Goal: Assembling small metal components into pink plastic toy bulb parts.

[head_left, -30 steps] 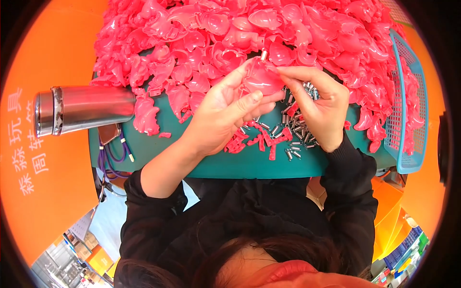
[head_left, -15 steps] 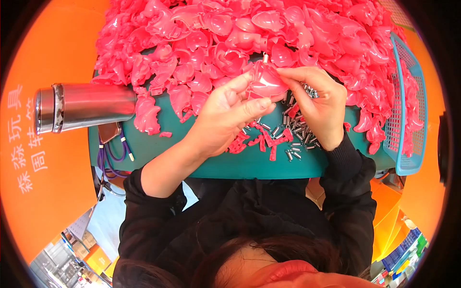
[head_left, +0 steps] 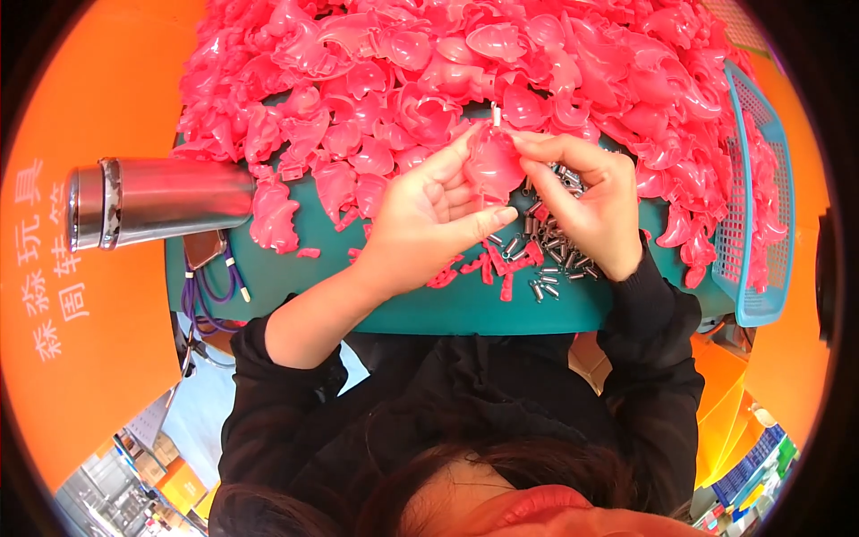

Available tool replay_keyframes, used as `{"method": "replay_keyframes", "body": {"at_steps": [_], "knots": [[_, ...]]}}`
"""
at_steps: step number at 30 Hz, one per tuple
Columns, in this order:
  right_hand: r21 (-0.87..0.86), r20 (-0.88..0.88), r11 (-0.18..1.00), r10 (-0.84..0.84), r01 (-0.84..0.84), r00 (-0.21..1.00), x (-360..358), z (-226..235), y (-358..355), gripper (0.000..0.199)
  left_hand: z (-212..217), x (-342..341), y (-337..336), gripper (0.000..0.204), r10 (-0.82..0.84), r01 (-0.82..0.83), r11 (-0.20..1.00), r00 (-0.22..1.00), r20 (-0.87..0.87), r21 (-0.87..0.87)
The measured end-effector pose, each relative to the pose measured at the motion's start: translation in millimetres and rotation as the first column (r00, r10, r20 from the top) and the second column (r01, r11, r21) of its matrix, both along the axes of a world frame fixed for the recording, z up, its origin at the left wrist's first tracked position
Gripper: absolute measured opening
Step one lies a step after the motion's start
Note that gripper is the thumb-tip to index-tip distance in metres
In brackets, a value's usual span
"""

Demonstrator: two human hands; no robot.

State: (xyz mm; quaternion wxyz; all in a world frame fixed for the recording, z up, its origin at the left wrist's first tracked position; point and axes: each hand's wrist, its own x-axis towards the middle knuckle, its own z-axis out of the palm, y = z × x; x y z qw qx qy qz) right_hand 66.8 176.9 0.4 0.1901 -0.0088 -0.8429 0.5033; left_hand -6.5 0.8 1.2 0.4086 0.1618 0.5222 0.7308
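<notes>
Overall, a green table (head_left: pixel 429 309) spreads under both hands, with a heap of glossy pink parts (head_left: pixel 447 72) beyond them. A light-blue basket (head_left: pixel 777 277) sits right of the right hand (head_left: pixel 586 192), a steel flask (head_left: pixel 170 201) left of the left hand (head_left: pixel 413 219). The left loosely holds a pink shell (head_left: pixel 494 167) against its fingers, thumb apart; the right pinches the shell's upper right edge. Metal cylinders (head_left: pixel 550 290) lie beneath and left of the right hand.
</notes>
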Motion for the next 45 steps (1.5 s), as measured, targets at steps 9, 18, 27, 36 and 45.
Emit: {"method": "replay_keyframes", "body": {"at_steps": [9, 18, 27, 36, 45], "knots": [[0.208, -0.07, 0.977, -0.04, 0.054, 0.997, -1.6, -3.3, 0.8, 0.023, 1.5, -9.6, -1.5, 0.054, -0.074, 0.075, 0.997, 0.995, 0.063, -0.007], [0.124, -0.042, 0.992, 0.043, -0.037, 0.998, 2.9, 8.4, -2.0, 0.029, 6.3, -9.0, -2.9, 0.048, 0.004, -0.012, 0.996, 0.996, 0.09, 0.09], [0.36, -0.213, 0.933, 0.078, 0.004, 0.974, -10.8, 18.2, -0.9, 0.036, 7.2, -30.9, -6.9, 0.063, -0.118, 0.034, 0.917, 0.975, 0.187, 0.398], [0.496, 0.01, 0.831, 0.286, -0.253, 0.958, -3.8, 4.2, -24.4, 0.015, 8.7, -62.7, -22.2, 0.05, 0.261, -0.258, 0.91, 0.965, 0.034, 0.325], [0.541, -0.096, 0.84, 0.008, 0.046, 0.995, -22.2, 15.4, 9.6, 0.02, 11.8, -68.1, -24.4, 0.064, 0.283, -0.321, 0.85, 0.947, 0.152, 0.418]]}}
